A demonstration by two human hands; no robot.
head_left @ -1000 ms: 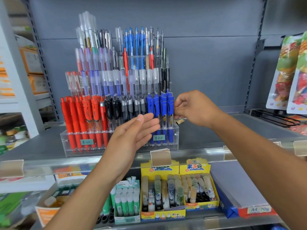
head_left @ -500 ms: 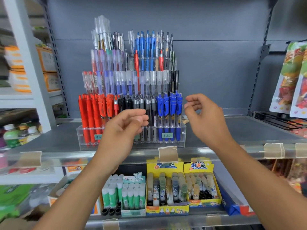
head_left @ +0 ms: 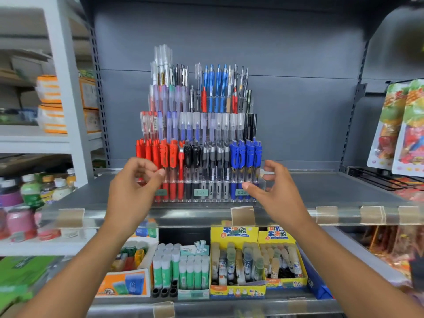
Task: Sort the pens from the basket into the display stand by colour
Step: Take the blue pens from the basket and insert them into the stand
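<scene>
Both hands are raised in front of the stand [head_left: 261,182], one at each front corner, palms facing inward. Left hand [head_left: 130,191] sits at the left corner with fingers loosely curled, thumb tip by the red pens [head_left: 158,154]; it holds nothing, and contact with the stand cannot be told. Right hand [head_left: 278,191] is at the right corner, fingers spread and slightly bent, grip wide, empty, index tip in front of the stand's lower right edge.

The stand is clear, tiered, and stands on the grey shelf [head_left: 321,191]. Front row runs red pens at left, black pens [head_left: 192,154] then grey ones in the middle, blue pens [head_left: 246,153] at right. Upper tiers hold clear-capped and blue pens. No basket in view.

Price tags on the stand's front are blurred; one reads roughly "¥20". Below, 2 yellow boxes [head_left: 237,235] carry Chinese characters and "miffy". Glue sticks [head_left: 165,265] with green labels stand left of them.
</scene>
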